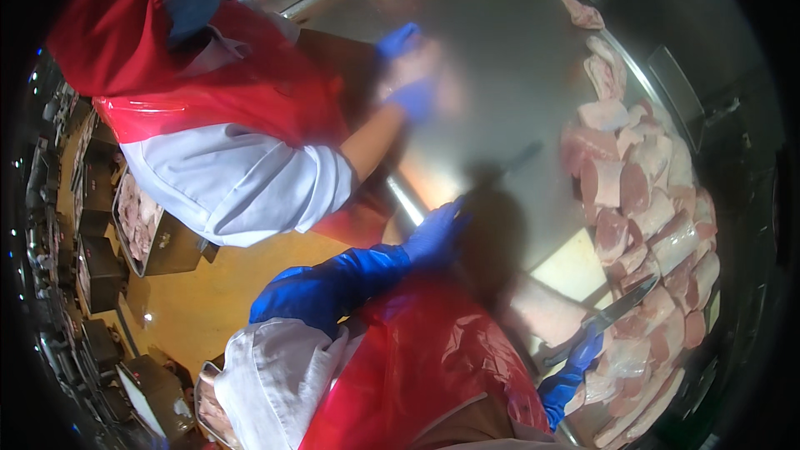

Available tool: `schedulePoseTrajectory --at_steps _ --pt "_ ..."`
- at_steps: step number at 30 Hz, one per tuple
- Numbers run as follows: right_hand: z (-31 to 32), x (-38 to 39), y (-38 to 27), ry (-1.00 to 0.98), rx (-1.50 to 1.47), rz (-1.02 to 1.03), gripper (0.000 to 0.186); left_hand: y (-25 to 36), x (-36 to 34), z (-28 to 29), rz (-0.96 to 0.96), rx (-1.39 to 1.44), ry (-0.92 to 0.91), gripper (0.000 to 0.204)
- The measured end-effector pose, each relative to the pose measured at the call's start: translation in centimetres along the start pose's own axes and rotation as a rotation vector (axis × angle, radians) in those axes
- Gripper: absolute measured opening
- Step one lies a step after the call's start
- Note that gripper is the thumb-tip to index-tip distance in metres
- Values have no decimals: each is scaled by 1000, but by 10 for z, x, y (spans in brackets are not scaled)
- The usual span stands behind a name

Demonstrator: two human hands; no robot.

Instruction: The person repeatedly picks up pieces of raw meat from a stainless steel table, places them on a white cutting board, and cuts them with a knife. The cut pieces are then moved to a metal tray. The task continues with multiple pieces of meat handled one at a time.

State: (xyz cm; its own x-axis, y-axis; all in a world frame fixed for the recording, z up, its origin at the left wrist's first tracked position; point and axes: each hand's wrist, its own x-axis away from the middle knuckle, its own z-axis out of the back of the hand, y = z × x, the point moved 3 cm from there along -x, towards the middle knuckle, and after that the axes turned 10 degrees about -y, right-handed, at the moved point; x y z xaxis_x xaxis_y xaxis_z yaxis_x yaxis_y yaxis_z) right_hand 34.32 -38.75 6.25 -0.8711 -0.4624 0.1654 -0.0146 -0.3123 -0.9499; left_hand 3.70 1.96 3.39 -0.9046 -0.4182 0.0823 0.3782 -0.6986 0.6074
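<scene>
In my right hand (585,347), gloved in blue, is a knife (623,304); the fingers are closed round its handle and the blade points up and right over the heap of meat. To the left of the blade, a pale slab of meat (542,310) lies partly on a white cutting board (577,268). My left hand (435,232), also gloved, is over the near left rim of the metal table (517,58), fingers stretched out and nothing seen in them. A dark shadow falls on the table beside it.
Many cut meat pieces (650,175) are heaped along the table's right side. At my left a co-worker in a red apron (250,87) handles a blurred piece of meat (432,75). Metal bins of meat (140,217) stand on the yellow floor (200,300).
</scene>
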Motion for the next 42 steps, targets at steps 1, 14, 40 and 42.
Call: schedulePoseTrajectory --at_steps 1,14,40,42 --pt "10 2 6 42 -20 -7 22 2 3 -2 -30 9 8 81" --pt "2 -1 13 234 90 -28 29 -25 11 -4 -63 -7 146 62" --pt "-6 -5 1 190 104 5 21 -23 12 -1 -30 -48 135 49" --pt "-8 -5 0 188 70 30 19 -22 13 0 -29 -43 138 49"
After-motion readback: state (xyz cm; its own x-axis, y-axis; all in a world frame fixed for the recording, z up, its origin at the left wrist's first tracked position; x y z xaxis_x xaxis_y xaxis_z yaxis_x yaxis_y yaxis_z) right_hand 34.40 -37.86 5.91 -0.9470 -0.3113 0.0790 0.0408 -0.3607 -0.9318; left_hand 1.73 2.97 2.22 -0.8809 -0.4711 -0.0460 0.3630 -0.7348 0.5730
